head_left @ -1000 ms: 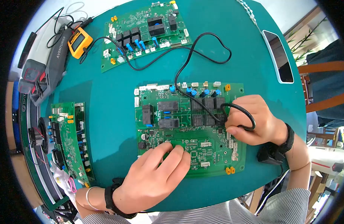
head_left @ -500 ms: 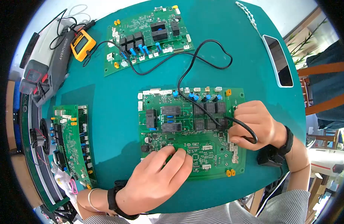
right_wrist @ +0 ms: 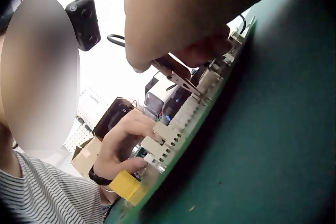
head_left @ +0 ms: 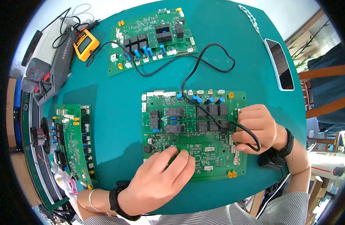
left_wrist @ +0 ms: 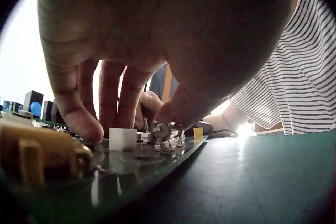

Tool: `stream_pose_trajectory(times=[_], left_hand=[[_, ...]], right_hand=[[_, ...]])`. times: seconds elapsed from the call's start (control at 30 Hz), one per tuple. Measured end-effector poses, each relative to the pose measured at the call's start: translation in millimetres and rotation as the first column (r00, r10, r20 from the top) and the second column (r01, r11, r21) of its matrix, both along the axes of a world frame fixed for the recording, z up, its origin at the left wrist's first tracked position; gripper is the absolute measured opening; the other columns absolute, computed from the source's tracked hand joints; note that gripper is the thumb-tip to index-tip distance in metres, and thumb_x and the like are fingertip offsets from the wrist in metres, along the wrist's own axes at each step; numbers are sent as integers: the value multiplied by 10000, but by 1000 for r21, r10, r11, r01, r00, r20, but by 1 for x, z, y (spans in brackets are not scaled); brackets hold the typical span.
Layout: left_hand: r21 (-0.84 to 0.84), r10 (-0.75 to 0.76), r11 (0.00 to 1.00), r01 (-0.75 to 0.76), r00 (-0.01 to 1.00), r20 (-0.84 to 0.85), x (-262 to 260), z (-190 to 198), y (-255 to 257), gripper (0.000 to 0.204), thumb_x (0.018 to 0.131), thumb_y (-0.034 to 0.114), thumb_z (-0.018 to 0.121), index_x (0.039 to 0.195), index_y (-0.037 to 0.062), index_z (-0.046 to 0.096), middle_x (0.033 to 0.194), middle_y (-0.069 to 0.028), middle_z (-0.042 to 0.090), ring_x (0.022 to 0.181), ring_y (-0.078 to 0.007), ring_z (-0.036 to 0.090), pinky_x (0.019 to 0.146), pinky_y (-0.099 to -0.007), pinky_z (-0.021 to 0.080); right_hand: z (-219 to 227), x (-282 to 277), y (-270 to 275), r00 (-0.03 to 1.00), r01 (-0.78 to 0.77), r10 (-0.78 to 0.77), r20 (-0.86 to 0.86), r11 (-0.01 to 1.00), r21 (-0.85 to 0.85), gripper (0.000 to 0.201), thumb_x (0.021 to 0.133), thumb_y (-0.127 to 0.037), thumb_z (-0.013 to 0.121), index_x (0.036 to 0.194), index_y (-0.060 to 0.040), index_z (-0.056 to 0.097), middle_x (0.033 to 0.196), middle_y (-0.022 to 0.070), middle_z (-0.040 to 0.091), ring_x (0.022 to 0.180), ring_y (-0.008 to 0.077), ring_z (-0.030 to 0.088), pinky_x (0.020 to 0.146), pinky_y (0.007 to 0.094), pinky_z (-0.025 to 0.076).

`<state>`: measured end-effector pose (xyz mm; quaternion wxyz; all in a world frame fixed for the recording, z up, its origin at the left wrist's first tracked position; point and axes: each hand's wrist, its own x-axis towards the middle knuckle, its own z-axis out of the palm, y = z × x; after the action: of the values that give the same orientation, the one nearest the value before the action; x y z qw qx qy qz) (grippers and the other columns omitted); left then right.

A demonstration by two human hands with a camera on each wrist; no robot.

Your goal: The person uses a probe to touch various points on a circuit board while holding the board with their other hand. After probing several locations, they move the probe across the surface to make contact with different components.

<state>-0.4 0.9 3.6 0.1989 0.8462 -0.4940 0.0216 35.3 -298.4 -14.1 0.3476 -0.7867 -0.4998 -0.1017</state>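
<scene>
A green circuit board (head_left: 170, 140) with black relays and white connectors lies before me. My left hand (head_left: 155, 180) rests on its near left part, fingers bent loosely, fingertips down on the surface. At the board's right edge, my right hand (head_left: 256, 127) pinches a narrow metal clip (right_wrist: 181, 81), seen in the right wrist view. Its tip comes down at a row of white connectors (right_wrist: 184, 113). A black cable (head_left: 193, 71) loops over the board from the right hand to a yellow handheld meter (head_left: 85, 44) at the back left.
A second board (head_left: 153, 41) lies at the back, and another (head_left: 72, 142) stands at the left. A phone (head_left: 279, 63) with a beaded strap lies at the right edge. A black adapter-like block (head_left: 270, 159) sits by the right wrist. A grey AVENTURER case (head_left: 56, 67) stands at far left.
The head view has shifted slightly, so everything sits lower and further right. My right hand has moved a little nearer along the board's right edge. The left hand keeps its place.
</scene>
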Motion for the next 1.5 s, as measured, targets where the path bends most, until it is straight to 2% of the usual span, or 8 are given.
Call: stream_pose_trajectory(times=[0.23, 0.73, 1.13, 1.5], left_hand=[[27, -30, 999, 30, 1000, 1, 1, 0, 2, 400, 685, 23, 759, 1073, -28, 673, 1113, -130, 622, 1001, -319, 618, 837, -378, 572], [11, 4, 1000, -4, 1000, -1, 0, 2, 0, 402, 692, 20, 757, 1084, -13, 672, 1116, -127, 628, 995, -316, 632, 836, -381, 581], [17, 2, 1000, -2, 1000, 10, -1, 1, 0, 398, 697, 25, 760, 1082, -13, 669, 1118, -122, 629, 992, -316, 630, 829, -378, 579], [-2, 6, 1000, -6, 1000, -3, 0, 0, -1, 392, 682, 7, 756, 1063, -24, 671, 1113, -126, 630, 973, -319, 632, 816, -378, 579]], right_hand=[[-2, 0, -3, 1000, 1, -1, 1, 1000, 20, 282, 857, -238, 782, 744, -43, 612, 652, 46, 452, 533, 240, 488, 470, 369, 356], [-3, 0, -5, 1000, 2, -2, -20, 1000, 11, 281, 905, -257, 744, 768, -49, 614, 659, 44, 477, 535, 241, 484, 473, 376, 360], [-1, 1, -3, 999, 8, -9, -30, 999, -38, 323, 869, -216, 755, 700, -51, 534, 658, 72, 442, 544, 280, 479, 482, 402, 362], [-1, 0, -1, 995, 36, -40, -90, 998, -50, 303, 862, -215, 758, 722, -38, 556, 677, 86, 471, 575, 291, 511, 496, 401, 390]])
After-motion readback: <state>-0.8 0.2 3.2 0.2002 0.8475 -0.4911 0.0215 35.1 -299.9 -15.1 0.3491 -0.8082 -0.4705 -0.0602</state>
